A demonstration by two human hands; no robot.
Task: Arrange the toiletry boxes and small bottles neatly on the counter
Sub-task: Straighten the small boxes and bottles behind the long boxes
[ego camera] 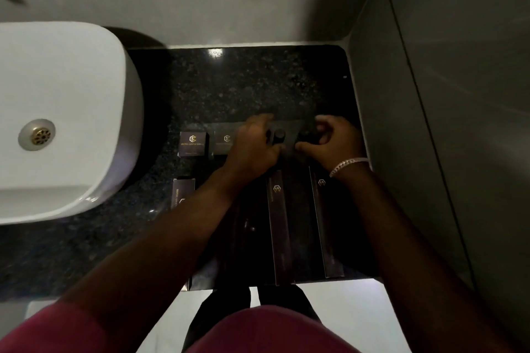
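Note:
On the black speckled counter (243, 86) lie dark toiletry boxes with gold logos. Two small square boxes (192, 144) (225, 143) stand side by side left of my hands. Two long boxes (279, 226) (327, 226) run toward the front edge, and another box (182, 192) lies partly under my left forearm. My left hand (252, 146) is closed around a small dark bottle with a round cap (278, 135). Curled around a second small dark bottle (308, 135), largely hidden, is my right hand (334, 139). Both bottles stand on a dark tray or mat (226, 125).
A white basin (63, 112) with a metal drain (37, 135) stands at the left. A grey tiled wall rises behind, and a side wall (407, 123) closes the counter on the right. The counter's front edge (315, 281) is near my body.

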